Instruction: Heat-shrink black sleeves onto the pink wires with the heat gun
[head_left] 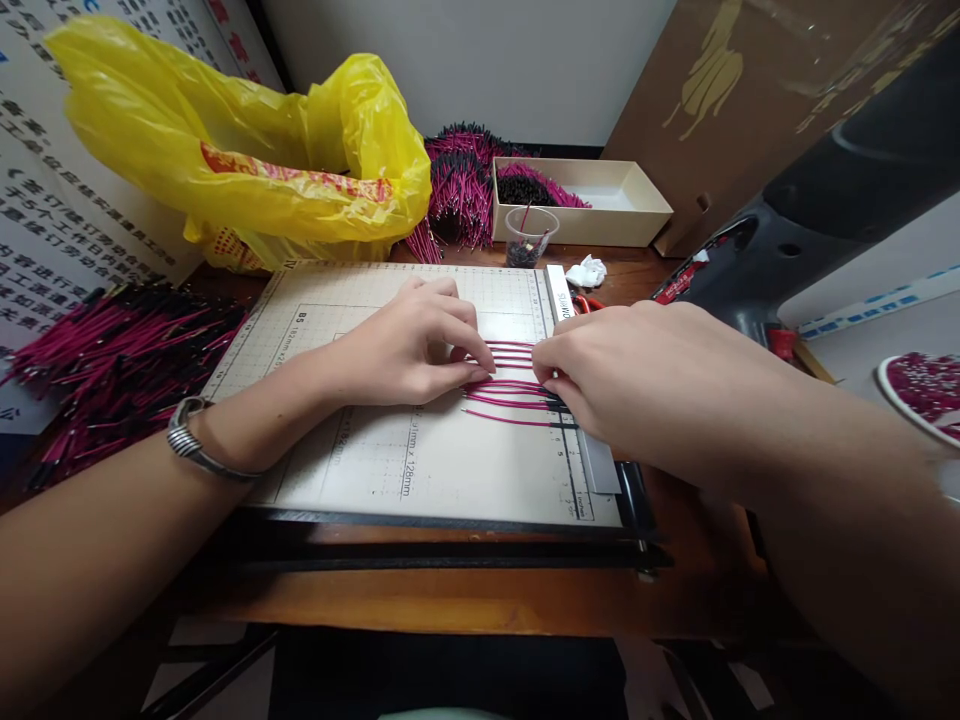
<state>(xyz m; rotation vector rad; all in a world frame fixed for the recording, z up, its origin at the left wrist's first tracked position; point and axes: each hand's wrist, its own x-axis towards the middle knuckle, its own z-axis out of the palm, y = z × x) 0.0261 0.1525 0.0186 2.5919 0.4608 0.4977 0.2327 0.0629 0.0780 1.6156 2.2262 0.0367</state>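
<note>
Several magenta wires with black ends lie side by side across the board of a paper trimmer. My left hand rests over the board, thumb and fingertips pinched together at the wires' left ends. At their right ends, beside the trimmer's pale metal strip, my right hand has its fingers closed on the wires. One wire lies apart, nearest to me. My fingers hide the exact grip points on both sides.
Bundled magenta wires lie at the left, below a yellow plastic bag. Behind the board stand more wires, a cardboard box and a plastic cup. A crumpled tissue and a dark machine are at the right.
</note>
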